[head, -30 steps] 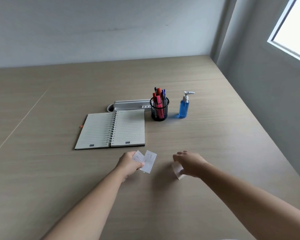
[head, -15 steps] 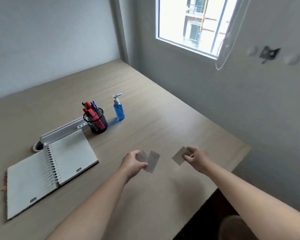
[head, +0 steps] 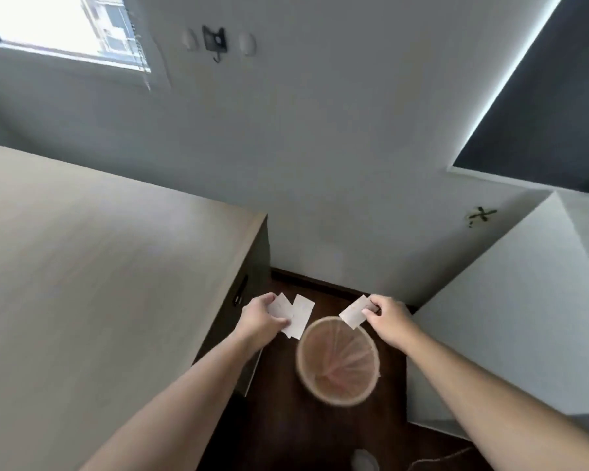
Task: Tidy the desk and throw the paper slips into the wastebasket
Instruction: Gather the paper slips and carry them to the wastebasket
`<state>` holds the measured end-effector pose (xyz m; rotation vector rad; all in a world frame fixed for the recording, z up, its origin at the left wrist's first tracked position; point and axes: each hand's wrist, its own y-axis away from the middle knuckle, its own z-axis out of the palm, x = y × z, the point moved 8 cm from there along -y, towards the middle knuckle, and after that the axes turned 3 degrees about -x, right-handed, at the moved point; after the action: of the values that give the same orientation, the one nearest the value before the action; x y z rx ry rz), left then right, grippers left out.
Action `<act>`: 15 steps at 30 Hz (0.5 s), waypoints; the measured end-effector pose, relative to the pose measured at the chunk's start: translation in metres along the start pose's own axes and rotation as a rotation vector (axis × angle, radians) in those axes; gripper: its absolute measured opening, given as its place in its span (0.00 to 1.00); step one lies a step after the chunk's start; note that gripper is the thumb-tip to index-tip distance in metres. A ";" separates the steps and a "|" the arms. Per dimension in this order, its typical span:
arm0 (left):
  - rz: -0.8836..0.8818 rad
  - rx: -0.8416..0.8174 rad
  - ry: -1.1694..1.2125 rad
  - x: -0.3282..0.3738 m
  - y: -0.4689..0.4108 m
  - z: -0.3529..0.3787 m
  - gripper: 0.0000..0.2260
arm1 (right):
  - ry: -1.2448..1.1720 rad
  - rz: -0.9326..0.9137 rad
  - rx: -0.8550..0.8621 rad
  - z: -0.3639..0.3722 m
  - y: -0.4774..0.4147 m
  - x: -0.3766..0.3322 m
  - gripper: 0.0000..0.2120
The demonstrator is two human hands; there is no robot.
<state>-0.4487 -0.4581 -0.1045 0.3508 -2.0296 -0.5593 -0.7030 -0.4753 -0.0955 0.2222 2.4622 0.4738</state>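
A round pale wastebasket point(head: 338, 399) stands on the dark floor between the desk and a white block, its inside looking bare. My left hand point(head: 259, 317) pinches two white paper slips point(head: 298, 316), fanned apart, just left of and above the basket's rim. My right hand point(head: 388, 317) holds one more paper slip point(head: 352, 312) by its corner over the rim's far edge. Both hands hover over the gap beside the desk.
The wooden desk point(head: 99, 283) fills the left side, its corner close to my left wrist. A white block point(head: 510, 300) rises on the right. The grey wall is ahead, with a window point(head: 58, 25) at top left.
The view swung right, from the desk top to the floor beside it. Both hands carried their slips off the desk to above the wastebasket. Notebook, pen cup and bottle left the view.
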 end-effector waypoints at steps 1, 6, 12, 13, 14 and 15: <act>-0.022 -0.015 -0.020 -0.002 -0.005 0.023 0.07 | -0.023 0.040 -0.021 0.000 0.000 0.031 0.16; -0.164 -0.068 -0.074 -0.048 -0.016 0.105 0.07 | -0.077 0.165 -0.144 0.028 0.015 0.137 0.07; -0.331 -0.187 -0.173 -0.142 -0.041 0.192 0.07 | -0.115 0.331 -0.255 0.117 0.006 0.240 0.07; -0.345 -0.197 -0.186 -0.153 -0.047 0.201 0.06 | -0.117 0.341 -0.267 0.130 0.000 0.248 0.07; -0.360 -0.206 -0.200 -0.164 -0.056 0.212 0.06 | -0.119 0.350 -0.278 0.147 -0.008 0.258 0.08; -0.371 -0.215 -0.210 -0.175 -0.066 0.223 0.07 | -0.119 0.356 -0.282 0.160 -0.017 0.265 0.08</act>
<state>-0.5553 -0.3795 -0.3631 0.5623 -2.0894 -1.0726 -0.8186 -0.3750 -0.3649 0.5570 2.2127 0.9230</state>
